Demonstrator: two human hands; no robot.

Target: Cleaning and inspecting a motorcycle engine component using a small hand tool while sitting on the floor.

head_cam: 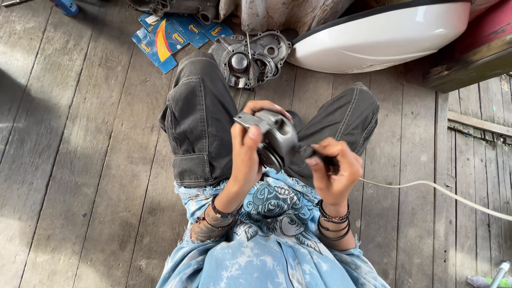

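I am sitting on a wooden floor with my knees apart. My left hand (246,154) grips a round grey metal engine part (277,140) above my lap, thumb on its top edge. My right hand (333,170) is closed around a small dark tool (319,156) whose tip meets the open side of the metal part. Which tool it is I cannot make out. Bead bracelets circle both wrists.
A grey engine casing (250,58) lies on the floor boards beyond my knees. Blue cardboard boxes (168,37) lie to its left. A white curved panel (378,34) rests at the back right. A pale cable (437,189) runs across the boards to the right.
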